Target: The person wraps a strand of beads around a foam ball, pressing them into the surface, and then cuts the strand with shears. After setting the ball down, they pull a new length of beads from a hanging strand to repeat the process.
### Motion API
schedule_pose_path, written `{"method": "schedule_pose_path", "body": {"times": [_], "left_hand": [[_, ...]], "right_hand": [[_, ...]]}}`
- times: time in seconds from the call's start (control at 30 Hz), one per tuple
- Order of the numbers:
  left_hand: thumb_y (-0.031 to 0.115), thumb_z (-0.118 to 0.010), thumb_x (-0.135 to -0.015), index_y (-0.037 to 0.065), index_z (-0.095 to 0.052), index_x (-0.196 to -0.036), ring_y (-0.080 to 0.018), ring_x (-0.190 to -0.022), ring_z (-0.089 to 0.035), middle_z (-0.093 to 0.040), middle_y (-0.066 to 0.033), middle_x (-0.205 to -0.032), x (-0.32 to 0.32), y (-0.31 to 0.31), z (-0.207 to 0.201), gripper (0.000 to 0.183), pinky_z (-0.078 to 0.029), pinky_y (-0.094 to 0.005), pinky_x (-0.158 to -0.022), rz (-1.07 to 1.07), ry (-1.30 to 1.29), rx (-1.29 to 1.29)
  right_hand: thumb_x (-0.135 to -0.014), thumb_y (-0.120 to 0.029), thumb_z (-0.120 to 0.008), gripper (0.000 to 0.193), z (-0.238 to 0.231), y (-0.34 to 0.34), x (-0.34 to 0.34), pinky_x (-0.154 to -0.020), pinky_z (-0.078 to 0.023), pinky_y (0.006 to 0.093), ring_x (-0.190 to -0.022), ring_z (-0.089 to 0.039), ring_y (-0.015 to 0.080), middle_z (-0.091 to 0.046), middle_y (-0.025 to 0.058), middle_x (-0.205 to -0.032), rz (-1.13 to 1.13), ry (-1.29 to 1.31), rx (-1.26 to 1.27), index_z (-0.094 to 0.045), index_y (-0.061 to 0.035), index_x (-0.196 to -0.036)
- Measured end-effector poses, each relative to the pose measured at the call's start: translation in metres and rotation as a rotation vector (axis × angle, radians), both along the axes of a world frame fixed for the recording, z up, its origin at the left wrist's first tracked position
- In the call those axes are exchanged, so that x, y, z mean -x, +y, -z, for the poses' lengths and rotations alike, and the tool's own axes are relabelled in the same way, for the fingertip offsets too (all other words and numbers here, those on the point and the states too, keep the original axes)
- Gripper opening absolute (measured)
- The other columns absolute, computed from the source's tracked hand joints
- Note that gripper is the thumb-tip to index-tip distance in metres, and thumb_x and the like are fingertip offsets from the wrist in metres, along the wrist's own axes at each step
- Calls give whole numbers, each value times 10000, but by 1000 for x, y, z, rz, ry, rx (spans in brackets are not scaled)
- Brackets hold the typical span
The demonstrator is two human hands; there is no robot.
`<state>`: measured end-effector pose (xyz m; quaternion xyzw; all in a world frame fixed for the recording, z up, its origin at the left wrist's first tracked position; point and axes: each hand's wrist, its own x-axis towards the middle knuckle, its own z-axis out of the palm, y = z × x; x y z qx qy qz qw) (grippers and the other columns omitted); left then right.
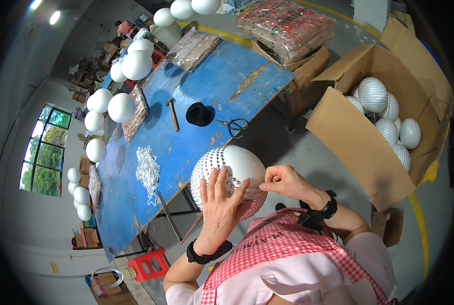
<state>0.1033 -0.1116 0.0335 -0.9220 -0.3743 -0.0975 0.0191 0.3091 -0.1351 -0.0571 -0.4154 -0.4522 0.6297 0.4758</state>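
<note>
A large white ball [246, 161], partly covered with rows of small shiny studs, is in front of my apron, near the table's edge. My left hand [220, 203] lies on its studded near side with the fingers spread and stretched out. At the ball's right edge, my right hand [288, 182] is closed, thumb and forefinger pinched together. Whatever is in that pinch is too small to make out. Some of the ball's underside is hidden by my left hand and the apron.
On the blue table [186, 147] lie a hammer [172, 115], a black cup-like object [199, 115], scissors [233, 126] and a heap of silvery strands [147, 170]. Plain white balls [121, 108] line the left. An open carton [359, 147] holds studded balls. A red stool [149, 265] stands lower left.
</note>
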Motion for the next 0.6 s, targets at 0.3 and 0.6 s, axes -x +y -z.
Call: {"method": "schedule_pose_path", "body": {"times": [0.3,0.6], "left_hand": [[340,-763,-732,272,-582,-1260,-407,-1356,-305,-348,-227,-1444,3,-2,2,562,-204,-574,-1085,29,20,-64],[346,-779,-708,204,-608,-1193,-419,-1354,-312,-363,-231,-1439,6,-2,2,533,-202,-580,-1085,38,-3,-79]], "right_hand": [[-882,-228,-677,249,-4,-8,6,-474,-341,209,-545,-452,38,-502,-42,-607,-47,160,111,-559,-58,-743],[-879,-195,-679,213,2,-8,7,-477,-350,201,-540,-462,44,-520,-30,-614,-27,189,127,-581,-44,-766]]}}
